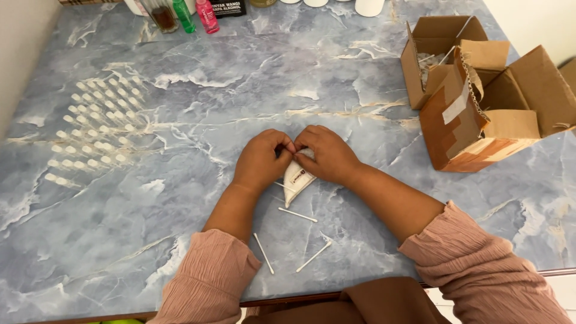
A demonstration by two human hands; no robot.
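At the middle of the blue-grey marbled counter (180,240) we are working with both hands close together over a small white pouch (296,180). We are pinching the pouch's upper edge with our left hand (262,159), fingers curled down and pressed together on it, and we are doing the same with our right hand (327,153), so each grip is closing on the pouch from its own side and the fingertips of the two hands are nearly touching above it. Its pointed lower end is sticking out below our hands and resting on the counter, tilted toward our left. Just beneath it, between our forearms, three thin white sticks (297,215) are lying loose on the counter, well apart from one another. Far off to our left, rows of small clear vials (96,126) are standing in a neat block. To our right, two open brown cardboard boxes (480,108) are sitting with their flaps up, touching each other. Along the far edge of the counter we are seeing several little bottles, a green one (183,15) and a pink one (207,15) among them. Loose dusty-pink sleeves (486,273) are covering our arms.
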